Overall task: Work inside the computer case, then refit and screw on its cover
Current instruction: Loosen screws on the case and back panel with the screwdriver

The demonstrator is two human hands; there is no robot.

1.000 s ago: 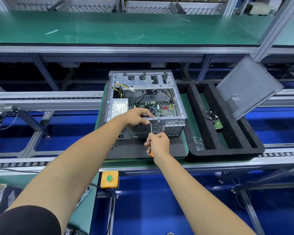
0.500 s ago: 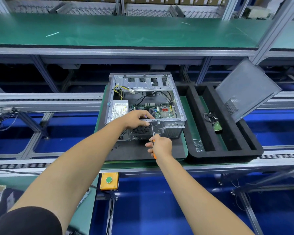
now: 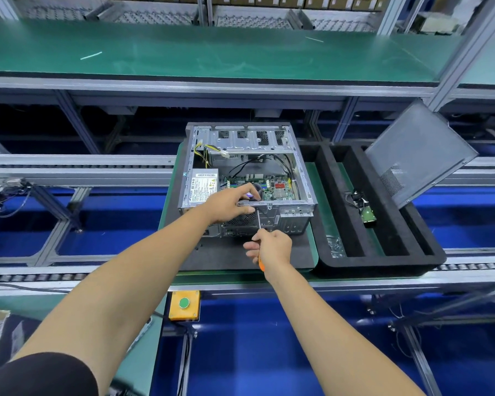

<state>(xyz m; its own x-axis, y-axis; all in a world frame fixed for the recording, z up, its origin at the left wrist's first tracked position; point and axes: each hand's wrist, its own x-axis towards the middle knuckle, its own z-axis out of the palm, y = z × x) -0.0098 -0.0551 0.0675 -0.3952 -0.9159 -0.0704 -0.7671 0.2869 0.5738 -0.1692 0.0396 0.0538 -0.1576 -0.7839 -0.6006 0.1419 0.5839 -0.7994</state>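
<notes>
At the bench's near edge, the left hand (image 3: 231, 202) is gripping the open case (image 3: 247, 178) by its rim, likely steadying it, while the right hand (image 3: 272, 247), just below, is gripping a screwdriver (image 3: 259, 224) aimed up at that rim. Rightward, the cover (image 3: 417, 151) is leaning in the tray (image 3: 383, 262), well apart.

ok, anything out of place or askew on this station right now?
Only the cover: it is off the computer case and leans tilted against the far right end of the black foam tray. A hard drive with cables lies loose in one tray slot. Nothing looks spilled or damaged.
</notes>
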